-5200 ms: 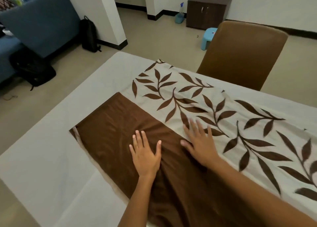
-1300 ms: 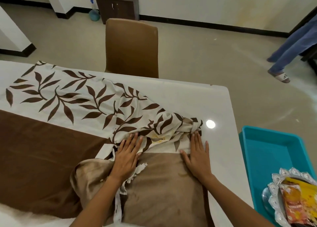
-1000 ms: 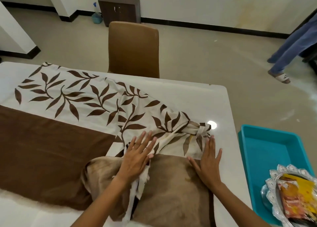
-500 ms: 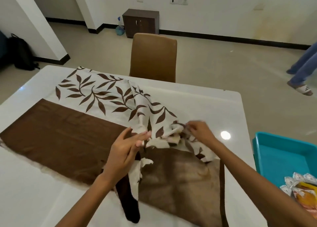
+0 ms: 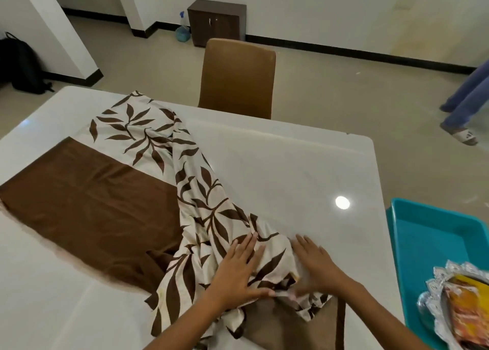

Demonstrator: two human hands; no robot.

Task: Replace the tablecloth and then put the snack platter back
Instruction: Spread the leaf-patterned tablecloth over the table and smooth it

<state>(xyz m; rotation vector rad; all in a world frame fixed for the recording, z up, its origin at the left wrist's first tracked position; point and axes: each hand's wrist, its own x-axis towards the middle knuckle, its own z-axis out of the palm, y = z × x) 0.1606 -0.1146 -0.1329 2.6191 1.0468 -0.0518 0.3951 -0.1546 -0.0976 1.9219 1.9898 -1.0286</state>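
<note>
Both hands are lying flat on the tablecloth [image 5: 164, 196], fingers straight and spread, gripping nothing; the left hand [image 5: 238, 273] is pressing the leaf-printed fold, and the right hand [image 5: 315, 265] is pressing the bunched edge just beside it. The tablecloth is lying on the white table [image 5: 277, 164], partly spread: the plain brown part is lying flat at the left, while the leaf-printed part is running in a twisted ridge from the far side down to the hands; a lighter brown patch is showing under the wrists. The snack platter [image 5: 455, 307], silver-rimmed and carrying bright packets, is sitting in a teal tray [image 5: 434, 233] off the table's right edge, well apart from the cloth.

Probable faults: flat palms are giving no hold on the cloth, so pushing outward is likely to slide the whole sheet over the glossy top rather than unfold the ridge; pushing toward the right edge is risking the loose end dropping off the table; the platter is likely to tilt if set on an uncleared ridge.

The tabletop is reflecting a ceiling light; a brown chair [image 5: 235, 77] is standing at the far side; a dark cabinet [image 5: 215, 21], a blue spray bottle [image 5: 182, 31] and a black backpack [image 5: 22, 66] are standing on the beige floor; another person's legs [image 5: 465, 103] are showing at the right.
</note>
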